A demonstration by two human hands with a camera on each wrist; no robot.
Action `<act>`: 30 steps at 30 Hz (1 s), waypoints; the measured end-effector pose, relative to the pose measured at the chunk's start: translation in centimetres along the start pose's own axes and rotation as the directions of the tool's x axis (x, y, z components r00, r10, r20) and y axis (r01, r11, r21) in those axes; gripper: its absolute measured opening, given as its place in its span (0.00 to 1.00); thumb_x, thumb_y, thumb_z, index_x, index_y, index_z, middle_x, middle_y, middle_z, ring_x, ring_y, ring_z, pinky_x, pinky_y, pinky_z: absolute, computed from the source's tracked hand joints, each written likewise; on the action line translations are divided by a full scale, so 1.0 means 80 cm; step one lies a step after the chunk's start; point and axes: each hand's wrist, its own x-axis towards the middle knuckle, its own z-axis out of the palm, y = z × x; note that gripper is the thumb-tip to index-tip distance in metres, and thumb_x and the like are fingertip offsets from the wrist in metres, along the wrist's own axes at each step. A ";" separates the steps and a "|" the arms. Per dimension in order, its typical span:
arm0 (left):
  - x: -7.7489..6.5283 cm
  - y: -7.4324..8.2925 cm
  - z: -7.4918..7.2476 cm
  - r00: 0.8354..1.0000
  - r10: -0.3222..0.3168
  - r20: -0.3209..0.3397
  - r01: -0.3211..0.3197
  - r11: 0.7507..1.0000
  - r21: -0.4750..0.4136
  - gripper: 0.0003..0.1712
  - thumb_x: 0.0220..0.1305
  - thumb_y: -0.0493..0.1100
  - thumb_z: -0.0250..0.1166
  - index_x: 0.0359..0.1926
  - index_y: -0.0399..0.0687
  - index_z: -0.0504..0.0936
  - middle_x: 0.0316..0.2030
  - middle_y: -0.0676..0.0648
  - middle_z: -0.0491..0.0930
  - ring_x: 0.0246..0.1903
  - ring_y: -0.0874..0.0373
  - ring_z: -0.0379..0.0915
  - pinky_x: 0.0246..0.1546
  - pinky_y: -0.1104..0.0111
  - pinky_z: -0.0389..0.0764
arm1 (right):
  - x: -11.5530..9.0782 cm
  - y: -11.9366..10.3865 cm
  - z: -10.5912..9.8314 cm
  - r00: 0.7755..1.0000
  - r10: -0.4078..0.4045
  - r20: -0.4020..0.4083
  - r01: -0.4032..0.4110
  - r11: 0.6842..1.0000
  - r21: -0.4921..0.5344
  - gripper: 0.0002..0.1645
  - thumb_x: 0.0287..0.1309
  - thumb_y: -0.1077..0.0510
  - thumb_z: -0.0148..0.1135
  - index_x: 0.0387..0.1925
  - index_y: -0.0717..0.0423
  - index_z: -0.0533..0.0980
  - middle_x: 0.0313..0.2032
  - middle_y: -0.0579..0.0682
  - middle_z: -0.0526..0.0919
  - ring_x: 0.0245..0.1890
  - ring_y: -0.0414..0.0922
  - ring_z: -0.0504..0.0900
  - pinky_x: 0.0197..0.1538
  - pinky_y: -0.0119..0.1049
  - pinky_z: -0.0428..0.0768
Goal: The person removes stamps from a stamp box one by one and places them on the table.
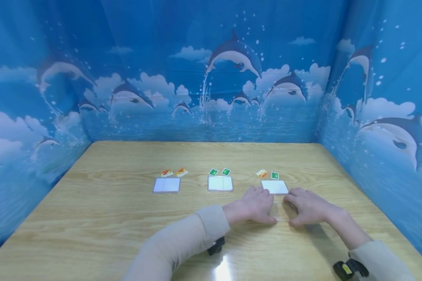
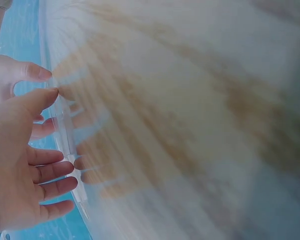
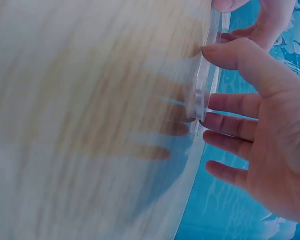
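Observation:
A thin clear plastic piece [image 1: 280, 214], like a lid or shallow case, lies low over the tabletop between both hands. My left hand [image 1: 257, 203] holds its left side, thumb at the near edge and fingers toward the far edge. Across from it, my right hand [image 1: 311, 207] grips the right side in the same way. In the wrist views the clear plastic [image 3: 198, 100] shows between thumb and fingertips. Just beyond the fingertips lies a flat white rectangular case [image 1: 274, 187]. An orange picture card [image 1: 261, 173] and a green square card [image 1: 275, 176] lie behind it.
Two similar flat cases, one left [image 1: 166, 185] and one central [image 1: 220, 183], lie in the same row. Behind the left one are orange cards [image 1: 167, 173]; behind the central one, green cards [image 1: 213, 172]. A blue dolphin-print curtain [image 1: 204, 117] borders the wooden table [image 1: 109, 218].

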 end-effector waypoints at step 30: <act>0.023 -0.021 -0.008 0.985 -0.080 -0.154 0.087 0.995 0.042 0.35 0.50 0.72 0.59 0.47 0.50 0.73 0.38 0.54 0.70 0.36 0.62 0.62 0.37 0.71 0.66 | 0.033 0.029 -0.004 0.955 -0.169 -0.246 0.145 0.983 -0.112 0.36 0.30 0.50 0.75 0.45 0.63 0.75 0.40 0.55 0.76 0.40 0.53 0.75 0.42 0.49 0.75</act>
